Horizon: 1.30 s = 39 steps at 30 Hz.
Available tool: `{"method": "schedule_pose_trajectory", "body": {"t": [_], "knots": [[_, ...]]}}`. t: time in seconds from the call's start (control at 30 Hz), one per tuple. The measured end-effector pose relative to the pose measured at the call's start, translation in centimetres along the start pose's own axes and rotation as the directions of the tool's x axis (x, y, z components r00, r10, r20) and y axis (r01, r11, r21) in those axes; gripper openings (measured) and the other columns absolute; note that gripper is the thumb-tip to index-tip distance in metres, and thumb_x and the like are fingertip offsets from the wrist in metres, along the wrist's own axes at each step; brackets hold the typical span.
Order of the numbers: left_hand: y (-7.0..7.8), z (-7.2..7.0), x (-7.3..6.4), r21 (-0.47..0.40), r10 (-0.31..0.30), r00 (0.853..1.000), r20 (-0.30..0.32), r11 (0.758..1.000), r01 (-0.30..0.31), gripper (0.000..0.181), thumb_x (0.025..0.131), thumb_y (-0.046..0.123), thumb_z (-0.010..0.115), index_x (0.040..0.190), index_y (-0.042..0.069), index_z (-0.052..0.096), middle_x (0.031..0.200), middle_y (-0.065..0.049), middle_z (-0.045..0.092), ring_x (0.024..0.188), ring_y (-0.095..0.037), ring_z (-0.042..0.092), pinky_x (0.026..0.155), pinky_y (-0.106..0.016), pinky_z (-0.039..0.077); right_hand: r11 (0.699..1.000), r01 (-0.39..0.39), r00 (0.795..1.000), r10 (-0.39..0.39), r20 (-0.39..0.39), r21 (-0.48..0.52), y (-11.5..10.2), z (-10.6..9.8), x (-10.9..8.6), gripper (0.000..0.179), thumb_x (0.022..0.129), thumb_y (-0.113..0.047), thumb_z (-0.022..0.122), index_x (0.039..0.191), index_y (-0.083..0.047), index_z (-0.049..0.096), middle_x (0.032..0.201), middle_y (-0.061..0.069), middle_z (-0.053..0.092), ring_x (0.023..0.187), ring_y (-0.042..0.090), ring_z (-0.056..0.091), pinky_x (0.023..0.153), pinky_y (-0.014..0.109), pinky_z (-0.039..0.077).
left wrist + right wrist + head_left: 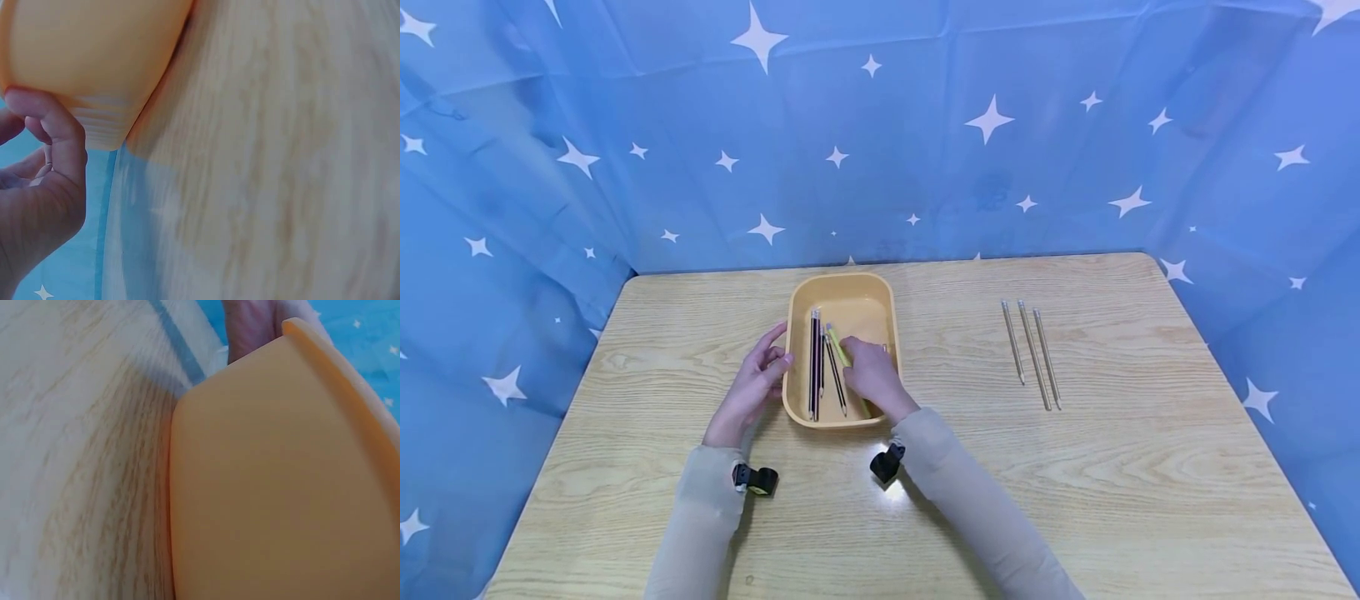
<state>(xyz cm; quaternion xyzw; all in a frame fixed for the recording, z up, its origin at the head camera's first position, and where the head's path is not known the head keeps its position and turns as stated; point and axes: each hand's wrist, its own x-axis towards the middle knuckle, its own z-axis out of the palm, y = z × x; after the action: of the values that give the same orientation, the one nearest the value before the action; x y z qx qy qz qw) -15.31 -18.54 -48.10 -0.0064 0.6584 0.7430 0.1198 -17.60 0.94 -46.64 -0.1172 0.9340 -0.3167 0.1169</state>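
— Where is the tray [867, 310] now?
— It stands on the tabletop [1112, 475], in front of you, and both of your hands are at it.
— What about my left hand [760, 377]?
— It is at the left side of the tray, and your bent thumb touches the edge. Whether these fingers are grasping the edge or only rest against it, I cannot tell.
— And my right hand [876, 375]?
— It is inside the tray, over a part of the yellow pencil [837, 342]. Your fingertips are mostly hidden, therefore I cannot tell if they are grasping it or are released.
— Which other things are there?
— Left of the yellow pencil, in the tray, lie several dark pencils [815, 367]. On the tabletop, well to the right, three gold pencils [1033, 354] lie side by side, slightly apart.
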Motion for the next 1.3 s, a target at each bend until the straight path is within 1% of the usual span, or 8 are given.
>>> {"method": "schedule_pose_trajectory", "body": {"t": [0.13,0.27,0.37,0.47,0.67,0.97,1.13,1.3], "knots": [[0.0,0.0,0.0,0.002,0.000,1.000,-0.006,1.000,0.000,0.057,0.090,0.005,0.048,0.140,0.020,0.027,0.102,-0.020,0.042,0.074,-0.020,0.056,0.060,-0.044,0.054,0.998,-0.019,1.000,0.019,0.016,0.054,0.1,-0.1,0.0,0.046,0.078,-0.005,0.061,0.123,-0.009,0.051,0.081,0.006,0.062,0.057,0.015,0.050,0.055,0.025,0.045],[0.1,0.1,-0.1,0.004,-0.010,1.000,-0.007,1.000,0.010,0.057,0.090,0.005,0.049,0.140,0.022,0.027,0.104,-0.022,0.041,0.073,-0.021,0.056,0.058,-0.041,0.054,0.995,0.001,1.000,-0.002,0.004,0.098,0.2,-0.2,0.1,0.044,0.079,-0.006,0.060,0.123,-0.011,0.052,0.068,-0.001,0.056,0.055,0.011,0.049,0.053,0.023,0.043],[0.2,0.1,0.0,0.002,-0.013,1.000,-0.008,1.000,0.013,0.057,0.090,0.006,0.049,0.140,0.022,0.028,0.105,-0.024,0.040,0.074,-0.022,0.056,0.059,-0.042,0.054,0.992,0.033,0.999,-0.030,-0.023,0.120,0.2,-0.4,0.1,0.042,0.079,-0.005,0.059,0.120,-0.012,0.055,0.065,-0.004,0.054,0.055,0.010,0.049,0.052,0.023,0.042],[0.3,0.1,0.0,-0.005,-0.009,1.000,-0.006,1.000,0.009,0.057,0.090,0.005,0.049,0.140,0.021,0.027,0.106,-0.024,0.040,0.075,-0.022,0.055,0.060,-0.043,0.054,0.986,0.047,0.998,-0.042,-0.039,0.159,0.2,-0.6,0.1,0.039,0.079,-0.007,0.059,0.118,-0.013,0.057,0.068,-0.004,0.055,0.058,0.009,0.050,0.053,0.021,0.043],[0.2,0.0,0.0,-0.032,-0.017,1.000,0.012,0.999,0.017,0.058,0.090,0.005,0.049,0.141,0.019,0.025,0.103,-0.020,0.039,0.076,-0.020,0.053,0.061,-0.040,0.054,0.954,0.040,0.999,-0.037,-0.017,0.296,0.2,-0.9,0.2,0.038,0.081,-0.008,0.061,0.118,-0.013,0.057,0.076,-0.002,0.057,0.065,0.010,0.054,0.053,0.022,0.047],[0.3,0.1,-0.2,-0.035,-0.021,1.000,0.007,0.999,0.022,0.059,0.091,0.003,0.046,0.142,0.017,0.021,0.105,-0.019,0.040,0.075,-0.020,0.054,0.061,-0.041,0.054,0.902,0.170,0.985,-0.141,-0.101,0.397,0.2,-1.9,-0.3,0.035,0.083,-0.008,0.058,0.117,-0.014,0.056,0.080,-0.002,0.061,0.073,0.012,0.055,0.066,0.023,0.048],[0.2,0.0,-0.1,-0.037,-0.023,1.000,0.005,0.999,0.023,0.058,0.091,0.004,0.046,0.142,0.017,0.022,0.104,-0.018,0.040,0.073,-0.018,0.054,0.057,-0.036,0.054,0.876,0.183,0.981,-0.136,-0.136,0.445,0.3,-2.6,-0.9,0.034,0.083,-0.012,0.060,0.117,-0.014,0.057,0.081,-0.001,0.060,0.073,0.013,0.056,0.066,0.024,0.049],[0.1,0.1,-0.1,-0.030,-0.016,1.000,0.006,0.999,0.016,0.057,0.091,0.006,0.048,0.141,0.018,0.025,0.103,-0.020,0.040,0.074,-0.019,0.055,0.058,-0.037,0.054,0.876,0.182,0.980,-0.126,-0.153,0.446,0.3,-3.2,-1.3,0.032,0.083,-0.011,0.059,0.115,-0.015,0.058,0.082,0.000,0.059,0.073,0.013,0.056,0.064,0.025,0.049]]}}
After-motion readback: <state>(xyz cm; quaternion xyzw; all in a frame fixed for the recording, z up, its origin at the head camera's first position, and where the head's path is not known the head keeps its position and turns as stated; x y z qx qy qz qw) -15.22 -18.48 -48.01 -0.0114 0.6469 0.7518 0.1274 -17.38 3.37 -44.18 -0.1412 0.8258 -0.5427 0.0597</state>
